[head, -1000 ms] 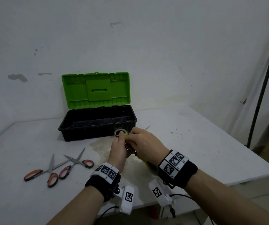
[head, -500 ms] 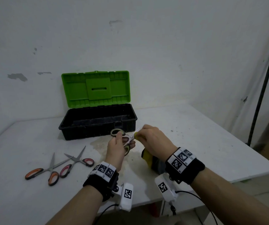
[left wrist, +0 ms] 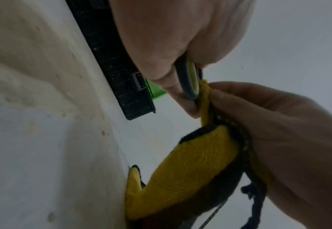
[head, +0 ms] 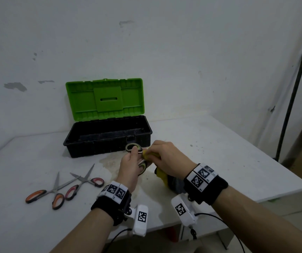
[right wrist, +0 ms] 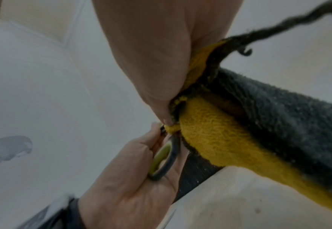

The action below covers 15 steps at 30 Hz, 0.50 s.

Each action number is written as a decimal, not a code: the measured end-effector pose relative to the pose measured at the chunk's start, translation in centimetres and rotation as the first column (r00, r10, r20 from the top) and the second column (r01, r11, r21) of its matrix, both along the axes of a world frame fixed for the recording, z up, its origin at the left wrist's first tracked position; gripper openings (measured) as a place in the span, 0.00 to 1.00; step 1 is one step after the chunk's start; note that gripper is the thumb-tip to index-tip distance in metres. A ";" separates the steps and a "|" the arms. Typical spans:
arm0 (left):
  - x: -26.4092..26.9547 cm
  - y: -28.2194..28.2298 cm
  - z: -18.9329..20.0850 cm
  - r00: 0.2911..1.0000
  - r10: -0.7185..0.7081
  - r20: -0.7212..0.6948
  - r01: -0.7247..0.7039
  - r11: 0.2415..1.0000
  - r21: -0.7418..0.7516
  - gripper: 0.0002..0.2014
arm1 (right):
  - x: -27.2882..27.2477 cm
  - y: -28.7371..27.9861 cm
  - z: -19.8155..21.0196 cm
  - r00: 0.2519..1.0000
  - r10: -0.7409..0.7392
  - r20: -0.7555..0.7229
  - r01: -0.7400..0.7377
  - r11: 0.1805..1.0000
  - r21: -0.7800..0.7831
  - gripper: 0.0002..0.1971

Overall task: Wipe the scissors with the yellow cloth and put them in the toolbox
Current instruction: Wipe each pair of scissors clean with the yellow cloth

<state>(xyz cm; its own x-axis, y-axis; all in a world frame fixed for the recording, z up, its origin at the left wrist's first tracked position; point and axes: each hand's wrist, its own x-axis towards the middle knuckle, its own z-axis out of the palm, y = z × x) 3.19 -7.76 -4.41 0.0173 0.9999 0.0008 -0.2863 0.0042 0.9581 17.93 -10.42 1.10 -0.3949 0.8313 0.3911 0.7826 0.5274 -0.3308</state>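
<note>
My left hand [head: 130, 165] grips a pair of scissors [head: 131, 147] with dark and yellow-green handle loops [left wrist: 189, 80] [right wrist: 164, 159], held in front of the toolbox. My right hand [head: 166, 157] pinches the yellow cloth [head: 147, 155] [left wrist: 188, 170] [right wrist: 206, 136] against the scissors just beside the left fingers. The blades are hidden by the cloth and hand. The rest of the cloth hangs down to the table [head: 219, 152], yellow on one side and dark grey on the other. The open toolbox [head: 108, 137] has a black tray and a raised green lid [head: 104, 99].
Two more pairs of scissors lie on the table to the left: one with orange handles [head: 46, 192] and one with pink handles [head: 84, 181]. A brownish stain [head: 110, 161] marks the table under my hands. A dark pole [head: 290, 106] leans at the right wall.
My right hand slid the cloth out along the blades to the right, then came back toward the handles. The left hand has kept its hold on the scissors.
</note>
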 end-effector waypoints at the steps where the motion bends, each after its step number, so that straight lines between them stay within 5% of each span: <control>1: 0.0 -0.1 0.1 1.000 -0.005 -0.023 0.005 1.000 0.005 0.25 | -0.2 0.0 -0.1 1.000 0.015 0.010 -0.015 1.000 -0.011 0.09; 5: -0.3 0.0 0.4 1.000 0.024 0.004 -0.024 1.000 -0.018 0.23 | 1.0 0.6 0.1 0.997 -0.064 0.051 0.065 0.998 -0.010 0.09; 11: 0.2 -0.2 -0.1 0.986 -0.017 -0.168 0.025 0.999 0.044 0.24 | -0.4 0.1 -1.0 0.986 0.113 0.122 -0.114 0.993 0.000 0.08; 15: -0.2 -0.2 0.0 0.994 0.015 -0.110 -0.012 1.000 0.028 0.22 | 1.2 0.8 -0.9 0.988 0.009 0.152 -0.013 1.000 0.027 0.08</control>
<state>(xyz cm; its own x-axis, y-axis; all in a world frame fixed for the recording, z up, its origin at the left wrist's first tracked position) 3.00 -7.92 -4.43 0.0052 0.9996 0.0264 -0.1793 -0.0251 0.9835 19.08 -9.65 0.16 -0.4604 0.8164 0.3485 0.8168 0.5434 -0.1940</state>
